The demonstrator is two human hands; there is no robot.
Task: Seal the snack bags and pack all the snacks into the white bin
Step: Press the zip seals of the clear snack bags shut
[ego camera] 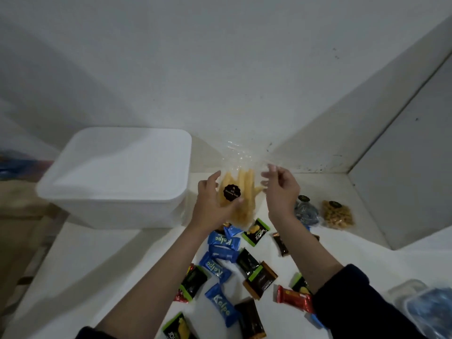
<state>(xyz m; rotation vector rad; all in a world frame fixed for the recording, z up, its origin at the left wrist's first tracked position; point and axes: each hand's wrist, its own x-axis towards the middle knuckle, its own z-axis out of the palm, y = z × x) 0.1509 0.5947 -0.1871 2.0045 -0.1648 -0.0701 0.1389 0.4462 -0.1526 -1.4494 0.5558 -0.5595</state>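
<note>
**Clear bag of yellow sticks held up over a scatter of wrapped snacks**

A person stands at a white counter set in a corner of white walls, both forearms stretched out. The left hand grips a clear snack bag from its left side, thumb pressed on the front just under a round black sticker; the sticker's pale lettering is too small and blurred to read. The bag is upright, filled with long pale-yellow sticks, and its crinkled top stands loose above them. The right hand is at the bag's right edge with fingers spread and slightly curled; whether they actually pinch the plastic I cannot tell.

The white bin sits just left of the bag, at the back of the counter, with its white lid on.

Below the hands lie many small wrapped snacks. Several blue wrappers read "Kalpa" in white. A black-and-green packet reads "Nextar", and others of the same colours lie nearer the person. Brown-and-black packets and a red wrapper lie among them, their print unreadable.

To the right, near the wall, rest two more clear bags with black stickers: one of bluish-grey pieces, one of golden-brown nuggets. Blurred clear plastic containers sit at the lower right edge.
</note>
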